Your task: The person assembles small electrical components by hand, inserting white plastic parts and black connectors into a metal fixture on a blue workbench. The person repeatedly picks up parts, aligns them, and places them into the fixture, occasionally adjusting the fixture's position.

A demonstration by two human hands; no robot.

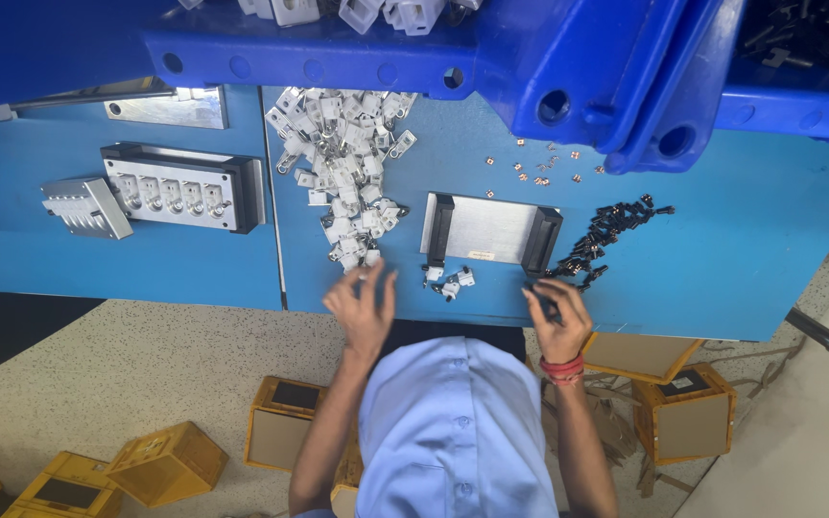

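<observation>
My left hand (pixel 362 305) is at the near end of a heap of small white plastic parts (pixel 345 182), fingers spread and touching the closest pieces. My right hand (pixel 558 321), with a red band at the wrist, pinches a small black part at the near end of a scatter of black parts (pixel 606 235). Between the hands lies a metal plate with black end blocks (pixel 489 230). A few white and black pieces (pixel 451 280) sit just in front of it.
A metal jig with a row of sockets (pixel 182 187) and a ribbed metal block (pixel 86 206) lie on the blue table (pixel 722 259) at left. Tiny copper pieces (pixel 539 165) are scattered further back. Blue bins (pixel 549 58) overhang the far side. Yellow boxes (pixel 165 465) stand on the floor.
</observation>
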